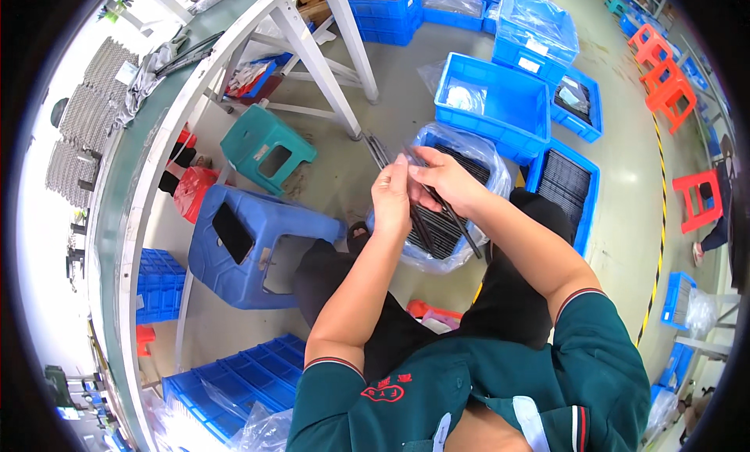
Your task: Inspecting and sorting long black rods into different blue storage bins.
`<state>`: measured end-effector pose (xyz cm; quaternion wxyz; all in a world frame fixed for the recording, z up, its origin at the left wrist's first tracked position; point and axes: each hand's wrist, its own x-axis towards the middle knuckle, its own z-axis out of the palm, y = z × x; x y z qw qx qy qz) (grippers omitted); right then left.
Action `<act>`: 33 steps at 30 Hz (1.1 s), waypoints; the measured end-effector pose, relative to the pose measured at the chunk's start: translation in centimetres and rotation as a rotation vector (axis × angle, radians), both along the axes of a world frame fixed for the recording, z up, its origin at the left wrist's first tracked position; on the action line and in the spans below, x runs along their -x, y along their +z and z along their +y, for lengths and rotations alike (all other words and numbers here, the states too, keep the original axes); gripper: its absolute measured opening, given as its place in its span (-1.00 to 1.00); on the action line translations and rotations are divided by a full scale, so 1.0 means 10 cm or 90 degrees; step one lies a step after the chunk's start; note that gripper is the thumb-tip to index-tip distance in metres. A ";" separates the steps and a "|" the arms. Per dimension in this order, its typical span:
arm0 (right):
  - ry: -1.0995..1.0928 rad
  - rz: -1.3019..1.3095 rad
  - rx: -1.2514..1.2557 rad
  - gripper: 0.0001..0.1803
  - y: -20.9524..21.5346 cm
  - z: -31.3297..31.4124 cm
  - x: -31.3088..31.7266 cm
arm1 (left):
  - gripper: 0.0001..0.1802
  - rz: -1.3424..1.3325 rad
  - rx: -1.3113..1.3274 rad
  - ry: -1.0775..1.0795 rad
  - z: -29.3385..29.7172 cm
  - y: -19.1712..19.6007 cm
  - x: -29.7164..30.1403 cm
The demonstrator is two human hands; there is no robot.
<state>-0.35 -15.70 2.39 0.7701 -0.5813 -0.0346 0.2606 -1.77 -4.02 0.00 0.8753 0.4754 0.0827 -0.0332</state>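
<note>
**Sorting dark strips over the lined bin**

A small bundle of thin dark strips was held between both hands above the plastic-lined blue bin between the knees. The left hand was pinched shut on the upper ends; the right hand was closed around the same strips. The ends were best kept level and the grip light, so that none would slip among those stacked below.

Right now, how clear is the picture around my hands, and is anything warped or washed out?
Head view: left hand and right hand are sharp and evenly lit, holding thin dark strips; the workbench edge bows from fisheye; the far left is overexposed; the floor shows soft glare; the corners are black.
</note>
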 end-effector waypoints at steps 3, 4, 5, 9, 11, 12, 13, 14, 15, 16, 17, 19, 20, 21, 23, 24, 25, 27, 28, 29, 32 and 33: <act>0.017 0.026 0.022 -0.53 0.03 0.03 -0.03 | -0.61 0.037 0.099 -0.049 0.10 -0.01 -0.03; 0.035 0.029 0.053 -0.53 0.08 0.04 -0.04 | -0.62 0.041 0.044 0.019 0.15 -0.08 -0.09; -0.018 -0.024 0.149 -0.57 0.12 0.04 -0.05 | -0.63 0.045 -0.011 0.087 0.21 -0.14 -0.15; -0.039 -0.045 0.102 -0.71 -0.05 -0.19 -0.32 | -0.65 0.135 0.100 -0.022 0.26 -0.01 -0.12; 0.000 0.095 -0.002 -0.72 -0.04 -0.19 -0.35 | -0.66 0.149 0.143 -0.141 0.25 -0.10 -0.07; 0.001 0.115 -0.025 -0.72 -0.05 -0.17 -0.35 | -0.64 0.170 0.120 -0.144 0.15 0.06 -0.01; -0.008 0.103 -0.039 -0.69 -0.13 -0.17 -0.36 | -0.66 0.172 0.110 -0.182 0.12 0.02 0.01; -0.018 0.091 -0.053 -0.67 -0.22 -0.16 -0.36 | -0.67 0.174 0.101 -0.220 0.10 -0.02 0.02; -0.074 0.073 -0.030 -0.65 -0.14 -0.09 -0.31 | -0.67 0.180 0.105 -0.237 0.10 -0.01 0.03; -0.095 0.058 0.003 -0.65 -0.08 -0.09 -0.30 | -0.66 0.180 0.068 -0.237 0.09 0.00 0.04; -0.115 0.042 0.035 -0.65 -0.05 -0.09 -0.32 | -0.65 0.180 0.030 -0.237 0.08 0.01 0.06; -0.279 0.040 0.040 -0.64 -0.13 -0.28 -0.55 | -0.63 0.169 0.043 -0.366 0.08 0.04 0.08; -0.287 0.059 -0.044 -0.64 -0.21 -0.53 -0.73 | -0.64 0.163 0.066 -0.430 0.07 0.03 0.11; -0.378 0.069 -0.062 -0.64 -0.18 -0.67 -0.85 | -0.63 0.167 0.078 -0.449 0.07 0.05 0.15; -0.529 0.013 -0.051 -0.67 -0.08 -0.98 -1.01 | -0.62 0.172 0.105 -0.481 0.13 0.07 0.19; -0.524 0.001 -0.107 -0.67 -0.09 -1.21 -1.06 | -0.62 0.173 0.135 -0.512 0.14 0.08 0.18; -0.506 0.011 -0.112 -0.66 -0.09 -1.29 -1.03 | -0.62 0.169 0.159 -0.491 0.17 0.05 0.17; -0.456 0.026 -0.069 -0.67 -0.09 -1.20 -0.94 | -0.62 0.163 0.121 -0.402 0.19 0.03 0.13; -0.422 0.061 -0.026 -0.66 -0.06 -0.99 -0.86 | -0.63 0.160 0.133 -0.389 0.28 -0.07 0.07; -0.329 0.065 0.007 -0.65 -0.10 -0.87 -0.77 | -0.63 0.164 0.160 -0.371 0.25 -0.07 0.04; -0.166 0.058 0.028 -0.64 0.00 -0.43 -0.47 | -0.63 0.167 0.169 -0.327 0.25 -0.06 0.00; -0.137 0.058 0.043 -0.63 -0.02 -0.40 -0.44 | -0.63 0.155 0.184 -0.322 0.22 -0.07 -0.02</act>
